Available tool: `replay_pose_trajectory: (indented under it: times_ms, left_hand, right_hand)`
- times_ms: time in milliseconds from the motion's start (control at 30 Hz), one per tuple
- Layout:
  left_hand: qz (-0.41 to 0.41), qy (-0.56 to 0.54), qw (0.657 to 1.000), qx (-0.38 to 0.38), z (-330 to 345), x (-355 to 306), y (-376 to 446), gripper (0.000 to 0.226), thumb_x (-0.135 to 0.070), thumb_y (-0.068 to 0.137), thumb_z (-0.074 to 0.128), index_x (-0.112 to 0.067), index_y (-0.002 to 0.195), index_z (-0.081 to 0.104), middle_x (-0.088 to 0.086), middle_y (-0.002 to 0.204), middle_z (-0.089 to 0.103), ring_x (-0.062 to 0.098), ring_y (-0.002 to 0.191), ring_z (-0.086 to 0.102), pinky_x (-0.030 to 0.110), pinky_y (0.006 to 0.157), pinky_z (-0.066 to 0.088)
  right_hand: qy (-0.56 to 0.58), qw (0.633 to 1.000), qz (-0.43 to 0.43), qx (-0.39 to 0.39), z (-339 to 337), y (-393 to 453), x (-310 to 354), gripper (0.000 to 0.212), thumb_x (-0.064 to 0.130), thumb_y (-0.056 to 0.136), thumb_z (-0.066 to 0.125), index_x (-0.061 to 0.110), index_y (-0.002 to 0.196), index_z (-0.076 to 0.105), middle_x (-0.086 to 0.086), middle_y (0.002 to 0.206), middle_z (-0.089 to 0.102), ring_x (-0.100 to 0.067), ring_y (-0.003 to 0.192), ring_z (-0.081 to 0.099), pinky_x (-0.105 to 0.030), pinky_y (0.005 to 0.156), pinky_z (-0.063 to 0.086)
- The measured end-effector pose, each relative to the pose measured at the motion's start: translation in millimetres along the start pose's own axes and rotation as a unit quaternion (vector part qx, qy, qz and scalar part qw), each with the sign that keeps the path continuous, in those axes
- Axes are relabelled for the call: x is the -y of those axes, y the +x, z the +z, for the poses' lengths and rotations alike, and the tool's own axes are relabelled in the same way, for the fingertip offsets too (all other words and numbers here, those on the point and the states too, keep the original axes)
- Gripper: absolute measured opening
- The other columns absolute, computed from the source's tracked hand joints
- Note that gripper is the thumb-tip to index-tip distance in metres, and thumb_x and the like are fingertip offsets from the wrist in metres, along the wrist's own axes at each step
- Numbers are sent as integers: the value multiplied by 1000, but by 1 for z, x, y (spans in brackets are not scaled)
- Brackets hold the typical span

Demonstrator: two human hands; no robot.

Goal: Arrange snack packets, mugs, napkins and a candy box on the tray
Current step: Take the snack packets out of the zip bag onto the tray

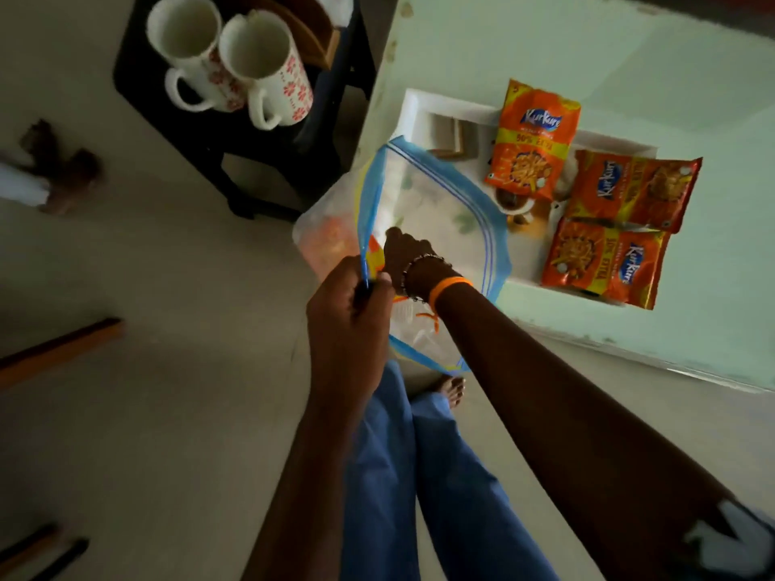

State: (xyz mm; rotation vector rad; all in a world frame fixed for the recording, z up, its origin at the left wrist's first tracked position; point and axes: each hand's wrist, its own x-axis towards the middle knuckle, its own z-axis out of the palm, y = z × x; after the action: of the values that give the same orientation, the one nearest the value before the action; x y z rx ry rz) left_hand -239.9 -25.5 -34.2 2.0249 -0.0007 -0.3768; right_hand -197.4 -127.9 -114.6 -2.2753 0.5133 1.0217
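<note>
At centre frame the left hand (350, 301) pinches the blue zip edge of a clear zip-lock bag (436, 220), fingers closed tight on it, holding the mouth open. The right hand (404, 253) reaches inside through the opening; its fingers are hidden, so their grip cannot be told. Right of the bag, a white tray (423, 115) on a pale green table (629, 56) carries three orange "Kurkure" snack packets (534, 140), one upright reading "50% EXTRA", two turned differently. Upper left, two white floral mugs (235, 60) stand on a black stool (268, 161), handles toward the bottom of the frame.
</note>
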Motion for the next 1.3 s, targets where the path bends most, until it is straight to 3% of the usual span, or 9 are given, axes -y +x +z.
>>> replay_pose_trajectory:
  times_ms: [300,467,600,733,900,967,1100,1200,1300]
  left_hand:
    - [18,-7,998,-67,-38,15,-14,21,-14,79,52,6,73,53,31,69,55,43,64,52,48,55,45]
    - [-4,70,994,-88,-35,19,-6,17,-7,76,58,-1,62,50,8,54,47,21,50,42,32,52,38]
    - [-11,102,990,-98,-23,15,6,35,-11,74,63,-23,53,37,-7,53,44,6,47,40,11,49,33]
    - [-11,152,982,-109,-6,15,19,36,-13,75,57,-23,53,31,-9,54,38,6,47,39,4,49,33]
    - [-37,193,974,-110,10,18,30,36,-9,75,53,-19,52,28,-6,52,35,15,49,34,25,47,23]
    - [-31,212,971,-106,17,19,31,32,-9,75,52,-17,53,30,-4,54,36,23,56,36,26,52,16]
    - [-16,232,966,-115,22,22,33,26,-10,75,53,-15,57,34,2,58,40,25,60,38,29,58,24]
    - [-7,226,967,-117,26,21,32,22,-10,75,52,-12,59,36,6,62,43,27,61,39,32,60,28]
    - [-3,228,967,-115,34,16,29,16,-9,76,52,-7,63,42,10,66,47,27,62,41,31,61,27]
  right_hand:
    - [1,994,-23,-106,32,19,32,31,21,81,59,6,108,59,-15,121,57,-35,120,46,-41,96,38]
    - [78,990,-110,-52,22,0,36,12,19,82,59,8,80,55,-21,101,57,-33,95,53,-32,73,36]
    - [138,969,-152,-138,-1,-30,14,45,17,79,62,23,56,25,-4,69,43,-21,69,39,-29,56,17]
    - [266,932,-132,-209,-31,-61,-26,27,7,81,60,18,67,39,-2,68,49,-15,62,47,-23,61,39]
    - [497,820,-59,-278,-51,-79,-87,18,-6,87,45,9,90,51,-11,96,60,-21,83,62,-39,77,53]
    - [567,757,-21,-325,-52,-79,-113,21,-7,88,43,10,95,53,-4,93,61,-10,79,64,-30,75,56]
    - [639,660,75,-388,-40,-59,-146,23,-7,84,45,13,93,52,-8,92,61,-23,84,60,-42,76,57]
    - [744,543,103,-375,-27,-39,-145,33,-12,82,41,10,105,51,-8,87,57,-16,72,56,-26,56,54]
    - [837,440,148,-290,-7,-26,-135,32,-12,85,39,9,107,50,-10,82,55,-17,70,53,-34,72,49]
